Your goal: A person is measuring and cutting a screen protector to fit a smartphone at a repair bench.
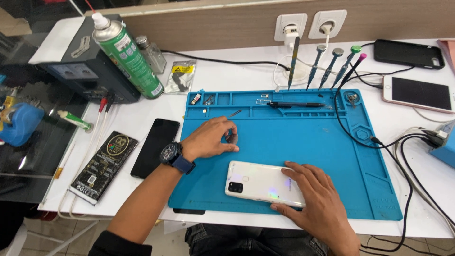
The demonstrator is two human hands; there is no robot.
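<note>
A white smartphone (258, 182) lies face down on the blue repair mat (303, 142), camera end to the left. My right hand (313, 199) rests flat on the phone's right end, holding it down. My left hand (213, 138), with a dark wristwatch, sits on the mat just above the phone, fingertips pinched on a small dark part (232, 138). What that part is cannot be made out.
Several screwdrivers (327, 64) stand upright at the mat's back edge; a black pen-like tool (296, 105) lies in its tray. A black phone (155, 147) and a dark flat pack (103, 166) lie left. A green spray can (128, 57) stands back left. Two phones (417, 92) and cables (403, 142) lie right.
</note>
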